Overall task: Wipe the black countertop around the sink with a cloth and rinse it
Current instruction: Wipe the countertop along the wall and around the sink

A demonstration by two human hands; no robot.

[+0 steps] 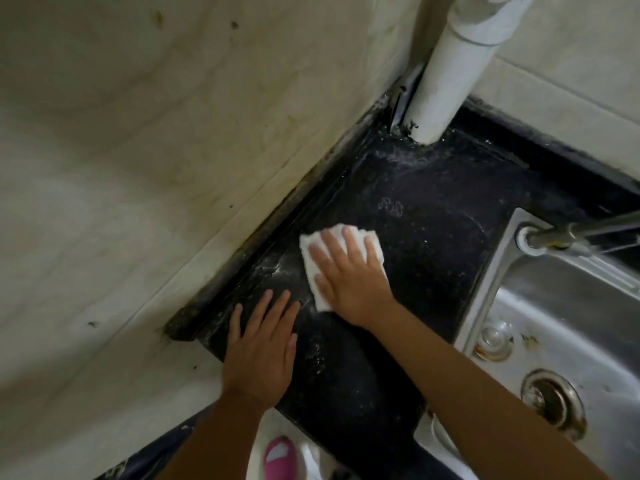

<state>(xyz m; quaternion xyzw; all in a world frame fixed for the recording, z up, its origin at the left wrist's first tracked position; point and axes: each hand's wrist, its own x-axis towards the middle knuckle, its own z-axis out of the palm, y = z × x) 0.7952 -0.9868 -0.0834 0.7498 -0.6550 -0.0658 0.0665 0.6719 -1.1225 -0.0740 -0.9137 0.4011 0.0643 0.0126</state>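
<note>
Nearest, the left hand (258, 355) lies flat on the black desk (415, 209) by its front edge, fingers (273, 306) straight and slightly spread, holding nothing. Just beyond it, the right hand (349, 275) presses a folded white cloth (311, 252) onto the desk, fingers splayed wide across it. Pale streaks, perhaps soap or dust, mark the surface left of the cloth. To the right sits the steel sink (554, 327) with its tap (568, 233). Farther back, a white pipe (443, 81) meets the desk at the tiled wall (173, 133) corner.
</note>
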